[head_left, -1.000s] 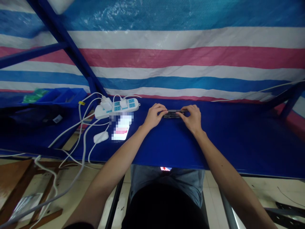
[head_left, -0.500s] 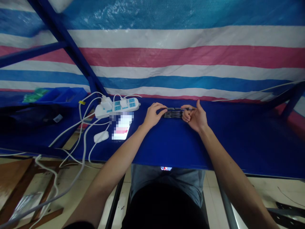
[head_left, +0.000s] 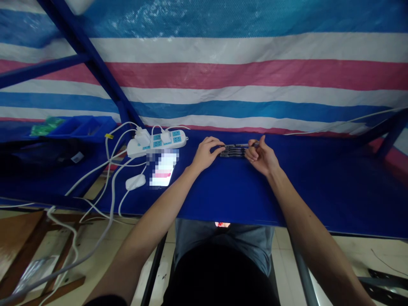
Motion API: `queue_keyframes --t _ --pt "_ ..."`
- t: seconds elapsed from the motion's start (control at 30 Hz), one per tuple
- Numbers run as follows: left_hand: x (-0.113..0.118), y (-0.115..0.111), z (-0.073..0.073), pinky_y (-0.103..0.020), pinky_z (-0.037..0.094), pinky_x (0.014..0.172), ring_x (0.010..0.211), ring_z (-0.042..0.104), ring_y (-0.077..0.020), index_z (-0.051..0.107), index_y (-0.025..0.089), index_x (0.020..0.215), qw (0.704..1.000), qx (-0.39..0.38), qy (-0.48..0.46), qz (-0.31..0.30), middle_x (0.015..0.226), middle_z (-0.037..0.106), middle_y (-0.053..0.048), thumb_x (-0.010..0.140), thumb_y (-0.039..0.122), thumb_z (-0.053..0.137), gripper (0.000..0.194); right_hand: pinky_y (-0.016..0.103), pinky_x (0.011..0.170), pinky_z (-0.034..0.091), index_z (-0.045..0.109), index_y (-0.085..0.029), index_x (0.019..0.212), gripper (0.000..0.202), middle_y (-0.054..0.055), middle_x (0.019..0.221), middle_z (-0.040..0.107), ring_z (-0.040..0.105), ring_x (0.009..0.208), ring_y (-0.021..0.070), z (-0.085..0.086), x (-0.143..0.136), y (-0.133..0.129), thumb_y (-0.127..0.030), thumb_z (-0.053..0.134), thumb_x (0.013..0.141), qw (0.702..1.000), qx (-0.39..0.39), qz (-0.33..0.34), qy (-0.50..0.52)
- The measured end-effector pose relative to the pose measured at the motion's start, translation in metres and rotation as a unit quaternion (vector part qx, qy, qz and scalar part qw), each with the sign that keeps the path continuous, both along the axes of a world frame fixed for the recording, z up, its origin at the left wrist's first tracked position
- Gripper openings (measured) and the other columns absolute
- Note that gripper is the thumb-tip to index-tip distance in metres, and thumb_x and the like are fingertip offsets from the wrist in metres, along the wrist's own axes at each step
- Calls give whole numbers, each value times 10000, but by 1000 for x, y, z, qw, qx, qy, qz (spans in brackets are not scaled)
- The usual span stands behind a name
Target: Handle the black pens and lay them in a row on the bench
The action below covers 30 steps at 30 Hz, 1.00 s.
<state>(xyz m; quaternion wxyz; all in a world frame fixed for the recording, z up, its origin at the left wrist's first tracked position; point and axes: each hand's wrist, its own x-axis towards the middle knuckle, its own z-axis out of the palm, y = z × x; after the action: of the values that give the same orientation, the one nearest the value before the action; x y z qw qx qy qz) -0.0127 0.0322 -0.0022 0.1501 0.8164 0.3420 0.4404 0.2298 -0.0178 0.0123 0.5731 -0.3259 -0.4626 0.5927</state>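
Blue table (head_left: 223, 187), dark pens (head_left: 232, 152) between two hands

Pens are lying side by side in a tight row, running left to right, nearer the table's far edge; too small to count. Left hand (head_left: 205, 155): thumb and forefinger are clamping the left end of the far pen (head_left: 237, 145). Right hand (head_left: 264, 159) is covering the row's right ends, fingers curling in, thumb standing up apart from them; cannot tell whether those fingers are gripping a pen.

Off left, a white power strip (head_left: 156, 143) is carrying plugs and cables. Lit phone (head_left: 163, 170), screen blurred, is lying just in front of it; a small white box (head_left: 135, 182) is resting beside the phone. Striped sheet (head_left: 223, 76), red, white and blue, is hanging behind the table.
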Motion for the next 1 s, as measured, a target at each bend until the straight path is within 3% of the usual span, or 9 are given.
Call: queue_keyframes --t 0.1,0.27,0.37,0.47,0.63,0.8,0.93,1.0 --pt "-1 1 0 -421 525 959 1004 663 -210 771 248 1042 1000 -2 6 14 1015 728 -38 959 310 715 118 312 487 328 703 -248 886 539 -45 518 427 350 450 124 -4 0 3 -752 517 938 999 5 -30 -28" --pt "-1 2 0 -361 538 810 826 662 -187 767 255 1093 998 -48 14 26 921 756 -16 977 257 678 146 291 546 413 665 -236 970 303 -28 684 616 507 536 124 -22 -1 16 -519 716 877 965 81 -182 -172" --pt "-1 3 1 -379 539 888 920 686 -201 751 270 1168 997 -56 25 36 956 786 -11 1025 266 599 209 327 684 514 653 -218 958 232 17 811 699 630 697 167 -32 1 24 -409 726 849 927 122 -250 -252" --pt "-1 4 2 -404 525 1011 1065 690 -212 721 271 1272 995 -74 52 50 1132 777 -39 1056 313 542 283 377 823 563 702 -194 908 165 63 909 750 693 824 208 -35 2 31 -352 692 858 891 153 -280 -323" --pt "-1 4 1 -458 428 1183 1384 557 -272 556 231 1499 976 -136 150 81 1457 624 -111 1066 425 503 478 454 999 558 762 -190 1023 223 110 1123 778 725 1049 258 -42 3 42 -265 582 915 850 207 -262 -408" --pt "3 0 -1 -483 355 1243 1490 450 -298 562 189 1485 959 -129 237 87 1541 552 -126 1073 521 433 545 531 1139 463 767 -159 1112 320 157 1271 733 656 1244 299 -52 4 48 -190 494 950 800 215 -204 -521" --pt "3 -2 -3 -505 297 1270 1541 368 -311 456 201 1561 955 -102 272 53 1625 449 -120 1028 583 507 658 572 1163 430 695 -155 1300 398 176 1341 695 592 1336 338 -55 4 40 -374 555 999 794 214 -148 -549" --pt "2 -2 -4 -516 262 1280 1554 342 -310 386 223 1599 954 -88 285 26 1656 398 -119 1014 589 535 706 582 1174 418 637 -191 1386 519 163 1410 656 554 1381 347 -53 5 33 -483 642 957 798 226 -121 -545"
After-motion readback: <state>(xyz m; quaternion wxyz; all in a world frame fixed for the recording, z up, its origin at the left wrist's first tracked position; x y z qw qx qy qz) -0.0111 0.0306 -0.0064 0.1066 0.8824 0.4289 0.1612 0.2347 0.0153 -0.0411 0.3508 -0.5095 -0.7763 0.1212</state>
